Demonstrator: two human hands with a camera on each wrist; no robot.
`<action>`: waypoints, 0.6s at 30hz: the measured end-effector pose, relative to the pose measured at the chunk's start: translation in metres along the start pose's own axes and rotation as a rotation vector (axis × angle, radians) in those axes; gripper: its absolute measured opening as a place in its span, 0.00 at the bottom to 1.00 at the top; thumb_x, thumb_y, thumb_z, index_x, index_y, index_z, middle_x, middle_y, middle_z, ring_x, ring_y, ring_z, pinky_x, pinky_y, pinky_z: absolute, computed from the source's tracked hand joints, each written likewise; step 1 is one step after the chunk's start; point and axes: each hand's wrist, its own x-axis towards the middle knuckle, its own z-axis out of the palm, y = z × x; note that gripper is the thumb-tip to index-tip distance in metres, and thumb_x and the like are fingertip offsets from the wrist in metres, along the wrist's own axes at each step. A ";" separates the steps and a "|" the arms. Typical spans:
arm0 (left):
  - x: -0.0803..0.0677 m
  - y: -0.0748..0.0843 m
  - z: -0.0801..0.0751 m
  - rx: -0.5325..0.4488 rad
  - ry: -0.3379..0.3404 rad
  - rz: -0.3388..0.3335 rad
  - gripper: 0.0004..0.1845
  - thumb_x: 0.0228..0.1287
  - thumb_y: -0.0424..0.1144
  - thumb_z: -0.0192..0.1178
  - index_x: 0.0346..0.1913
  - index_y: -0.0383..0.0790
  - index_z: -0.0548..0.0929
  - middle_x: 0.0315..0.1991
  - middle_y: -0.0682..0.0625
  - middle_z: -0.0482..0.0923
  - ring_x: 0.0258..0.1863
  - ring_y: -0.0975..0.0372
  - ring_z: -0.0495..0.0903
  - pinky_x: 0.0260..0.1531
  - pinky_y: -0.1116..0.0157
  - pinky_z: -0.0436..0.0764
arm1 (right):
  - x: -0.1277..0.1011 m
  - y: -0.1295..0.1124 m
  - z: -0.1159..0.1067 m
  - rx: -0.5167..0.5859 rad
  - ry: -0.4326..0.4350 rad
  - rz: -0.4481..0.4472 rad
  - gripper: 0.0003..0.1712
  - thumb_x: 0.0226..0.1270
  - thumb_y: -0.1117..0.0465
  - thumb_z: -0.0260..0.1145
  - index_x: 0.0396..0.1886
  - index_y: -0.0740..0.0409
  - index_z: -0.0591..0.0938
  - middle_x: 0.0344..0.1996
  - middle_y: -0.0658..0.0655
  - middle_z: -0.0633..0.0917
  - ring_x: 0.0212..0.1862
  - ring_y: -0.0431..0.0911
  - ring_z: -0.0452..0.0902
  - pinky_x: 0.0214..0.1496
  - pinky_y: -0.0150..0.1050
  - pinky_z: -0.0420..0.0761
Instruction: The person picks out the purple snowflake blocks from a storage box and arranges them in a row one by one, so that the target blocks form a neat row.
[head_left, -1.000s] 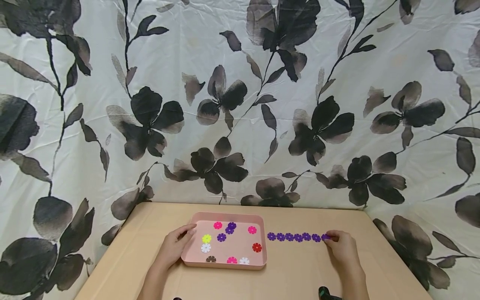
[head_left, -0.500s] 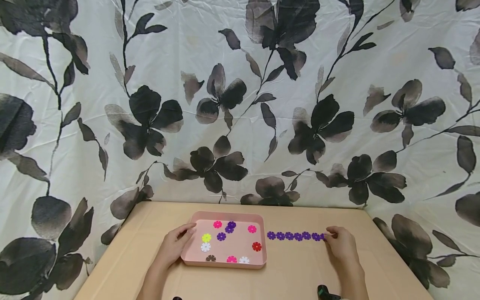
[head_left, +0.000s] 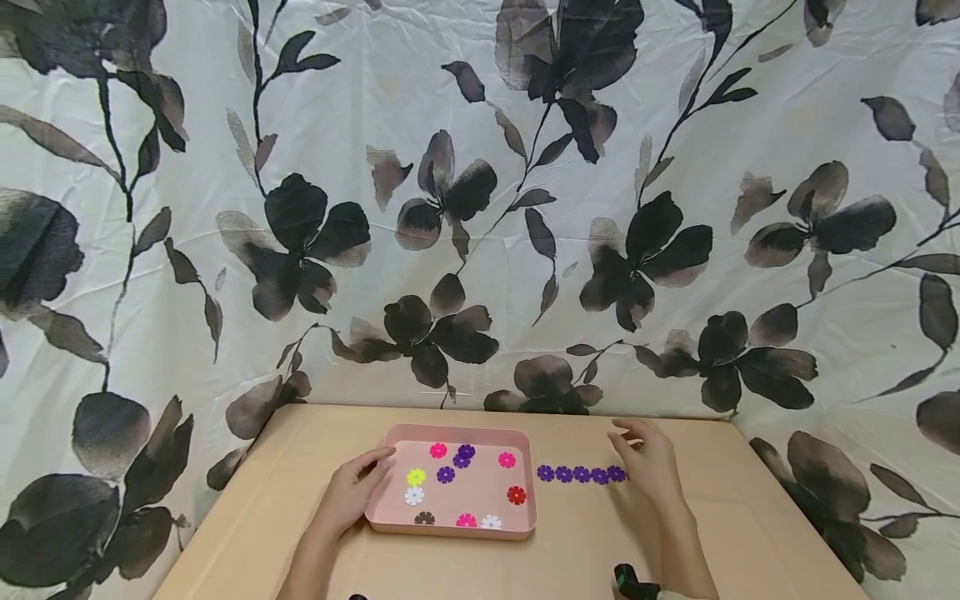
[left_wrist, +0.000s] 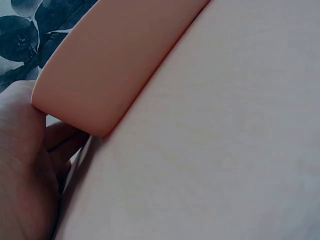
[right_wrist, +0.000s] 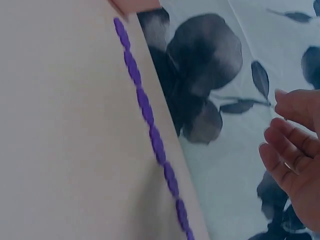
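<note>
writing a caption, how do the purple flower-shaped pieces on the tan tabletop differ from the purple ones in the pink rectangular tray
The purple flower-shaped tabletop pieces form a nearly straight line; the purple flower-shaped tray pieces sit as two bunched and one apart. The tabletop pieces outnumber the three tray pieces. Both share colour and shape.

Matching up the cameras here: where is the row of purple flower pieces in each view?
Head: the row of purple flower pieces lies low, right of centre.
Left wrist: not in it.
Right wrist: slants from near the top, left of centre, to the bottom edge.
Shared landmark: the pink tray, in all three.
</note>
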 end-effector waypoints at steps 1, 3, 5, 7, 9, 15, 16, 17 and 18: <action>0.000 0.000 -0.001 0.002 0.002 0.007 0.19 0.77 0.47 0.61 0.65 0.47 0.84 0.71 0.42 0.76 0.75 0.47 0.70 0.76 0.47 0.68 | 0.002 -0.005 0.005 0.017 -0.007 -0.010 0.14 0.72 0.64 0.71 0.54 0.62 0.87 0.49 0.60 0.87 0.47 0.54 0.86 0.45 0.31 0.85; 0.000 0.000 -0.002 0.000 0.009 0.011 0.19 0.77 0.47 0.61 0.64 0.47 0.85 0.71 0.42 0.76 0.76 0.47 0.70 0.76 0.47 0.68 | 0.005 -0.016 0.015 0.040 -0.035 -0.028 0.14 0.72 0.64 0.71 0.55 0.61 0.87 0.49 0.59 0.87 0.47 0.53 0.86 0.46 0.32 0.85; 0.001 0.000 0.000 -0.002 0.007 0.010 0.18 0.77 0.47 0.61 0.64 0.48 0.85 0.72 0.42 0.76 0.76 0.47 0.69 0.76 0.47 0.68 | 0.005 -0.025 0.024 0.062 -0.062 -0.037 0.15 0.71 0.63 0.72 0.55 0.61 0.87 0.49 0.59 0.87 0.48 0.52 0.86 0.47 0.33 0.86; 0.001 0.001 0.000 -0.003 0.007 0.006 0.18 0.77 0.47 0.61 0.64 0.49 0.85 0.72 0.42 0.76 0.76 0.47 0.69 0.76 0.47 0.68 | 0.005 -0.038 0.036 0.083 -0.103 -0.035 0.15 0.71 0.62 0.72 0.55 0.58 0.87 0.50 0.57 0.86 0.48 0.50 0.85 0.48 0.33 0.86; 0.000 0.002 -0.001 -0.004 0.007 0.001 0.17 0.77 0.46 0.61 0.64 0.49 0.85 0.72 0.43 0.76 0.76 0.48 0.69 0.76 0.48 0.68 | 0.004 -0.052 0.051 0.109 -0.147 -0.041 0.15 0.71 0.61 0.72 0.56 0.57 0.87 0.50 0.57 0.86 0.48 0.48 0.84 0.48 0.33 0.86; -0.001 0.003 -0.001 0.011 0.012 0.015 0.17 0.78 0.45 0.60 0.64 0.48 0.85 0.71 0.42 0.77 0.75 0.47 0.70 0.76 0.47 0.69 | -0.004 -0.095 0.094 0.228 -0.305 -0.033 0.17 0.71 0.62 0.72 0.58 0.53 0.86 0.51 0.58 0.87 0.47 0.46 0.81 0.45 0.30 0.86; -0.001 0.003 -0.001 0.012 0.013 0.016 0.17 0.78 0.45 0.60 0.64 0.48 0.85 0.71 0.42 0.77 0.75 0.46 0.70 0.76 0.47 0.68 | -0.005 -0.101 0.101 0.243 -0.327 -0.038 0.17 0.71 0.62 0.72 0.58 0.53 0.86 0.51 0.58 0.87 0.47 0.46 0.81 0.44 0.30 0.86; -0.001 0.003 -0.001 0.015 0.012 0.020 0.17 0.78 0.45 0.60 0.64 0.48 0.85 0.71 0.41 0.76 0.75 0.46 0.70 0.76 0.46 0.68 | -0.006 -0.107 0.106 0.250 -0.345 -0.049 0.17 0.71 0.62 0.72 0.58 0.52 0.86 0.51 0.59 0.87 0.46 0.47 0.81 0.44 0.30 0.86; -0.002 0.003 -0.001 0.015 0.012 0.019 0.18 0.78 0.46 0.60 0.64 0.48 0.85 0.71 0.41 0.76 0.75 0.45 0.69 0.76 0.46 0.68 | -0.008 -0.113 0.112 0.251 -0.359 -0.069 0.17 0.71 0.62 0.71 0.58 0.53 0.86 0.51 0.59 0.87 0.46 0.47 0.82 0.45 0.31 0.87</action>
